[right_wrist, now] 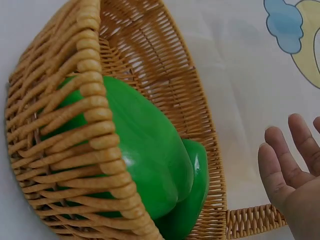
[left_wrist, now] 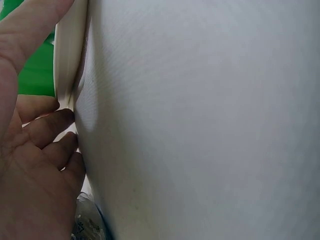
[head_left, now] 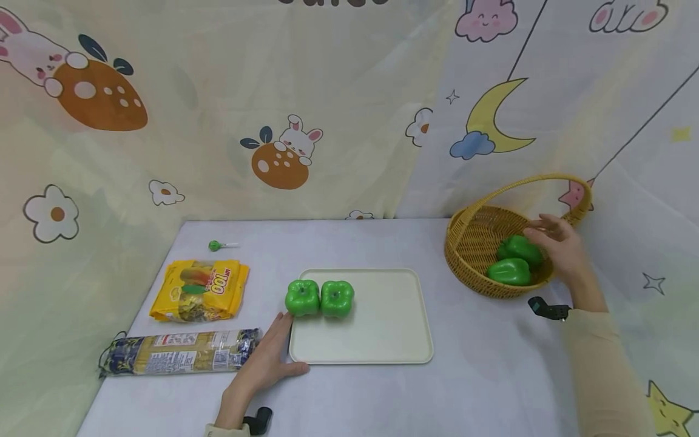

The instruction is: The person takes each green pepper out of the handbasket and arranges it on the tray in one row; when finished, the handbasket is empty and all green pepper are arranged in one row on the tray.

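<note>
My left hand (head_left: 267,359) lies at the left edge of a cream tray (head_left: 377,334), fingers extended along the rim and thumb near its front corner. Two green bell peppers (head_left: 337,298) sit side by side on the tray's left part, close to those fingertips. In the left wrist view the fingers (left_wrist: 52,125) reach the tray's side. Over the right side of a wicker basket (head_left: 463,258) hovers my right hand (head_left: 561,250), holding nothing. Two more green bell peppers (head_left: 509,272) lie inside the basket; the right wrist view shows the hand (right_wrist: 300,180) apart from them, fingers loosely spread.
A yellow snack bag (head_left: 202,290), a long pack of noodles (head_left: 180,352) and a green lollipop (head_left: 215,245) lie left of the tray. The basket's handle (head_left: 524,182) arches up behind the right hand. A printed cloth backdrop (head_left: 349,152) stands behind the table.
</note>
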{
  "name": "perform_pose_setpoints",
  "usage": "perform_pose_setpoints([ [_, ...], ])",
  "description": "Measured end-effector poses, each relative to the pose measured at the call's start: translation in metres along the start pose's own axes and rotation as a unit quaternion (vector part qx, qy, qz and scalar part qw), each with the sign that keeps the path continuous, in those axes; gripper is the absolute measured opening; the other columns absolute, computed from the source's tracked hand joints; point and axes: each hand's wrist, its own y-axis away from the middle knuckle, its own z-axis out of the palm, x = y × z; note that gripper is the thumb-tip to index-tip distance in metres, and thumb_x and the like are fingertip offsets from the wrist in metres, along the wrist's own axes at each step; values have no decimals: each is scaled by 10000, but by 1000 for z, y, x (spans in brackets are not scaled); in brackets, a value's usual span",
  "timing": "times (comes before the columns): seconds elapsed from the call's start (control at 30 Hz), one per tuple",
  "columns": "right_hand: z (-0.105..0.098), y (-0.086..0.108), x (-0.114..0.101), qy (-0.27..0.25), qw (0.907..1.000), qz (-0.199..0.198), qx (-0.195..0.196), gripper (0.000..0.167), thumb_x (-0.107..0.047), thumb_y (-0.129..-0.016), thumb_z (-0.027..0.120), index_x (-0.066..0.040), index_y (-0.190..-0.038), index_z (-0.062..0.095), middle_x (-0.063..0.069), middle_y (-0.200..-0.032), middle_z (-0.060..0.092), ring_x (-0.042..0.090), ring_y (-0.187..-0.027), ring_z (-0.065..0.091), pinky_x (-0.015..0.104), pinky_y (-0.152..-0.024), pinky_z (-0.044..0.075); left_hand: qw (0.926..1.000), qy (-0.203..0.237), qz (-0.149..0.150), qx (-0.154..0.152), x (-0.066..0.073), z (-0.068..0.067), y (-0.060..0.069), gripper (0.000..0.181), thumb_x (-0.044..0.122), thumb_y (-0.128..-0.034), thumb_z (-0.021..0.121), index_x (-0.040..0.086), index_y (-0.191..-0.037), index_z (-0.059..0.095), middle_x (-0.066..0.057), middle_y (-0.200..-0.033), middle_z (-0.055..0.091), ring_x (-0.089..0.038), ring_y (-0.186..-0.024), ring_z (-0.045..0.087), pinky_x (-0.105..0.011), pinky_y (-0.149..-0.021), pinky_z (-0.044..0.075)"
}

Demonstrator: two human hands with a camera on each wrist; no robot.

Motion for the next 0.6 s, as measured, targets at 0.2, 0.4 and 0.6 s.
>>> perform_pose_setpoints([
  [0.2, -2, -4, -1, 206, 9995, 224, -22, 756, -480, -959, 623, -272, -1592, 267, -284, -1211, 512, -116, -1083, 423, 32, -760, 394, 10000, -12, 0, 21, 0, 1, 0, 1283, 457, -652, 915, 239, -1628, 112, -39, -1714, 117, -335, -1594, 87, -589, -1274, 175],
  [0.4, -5, -7, 0, 284, 9989, 372, -47, 792, -506, -955, 617, -275, -1606, 230, -304, -1196, 480, -105, -1083, 404, 319, -1070, 417, 10000, -37, 0, 26, 1, 0, 0, 1282, 454, -649, 917, 228, -1628, 121, -45, -1714, 123, -339, -1592, 93, -595, -1272, 184],
  [0.6, -8, -15, 6, 528, 9972, 513, -131, 859, -588, -921, 614, -267, -1611, 216, -348, -1118, 437, 87, -1218, 419, 424, -1118, 428, 10000, -21, -23, 16, 2, -1, 1, 1284, 457, -648, 915, 230, -1628, 117, -44, -1714, 118, -340, -1593, 88, -592, -1273, 178],
])
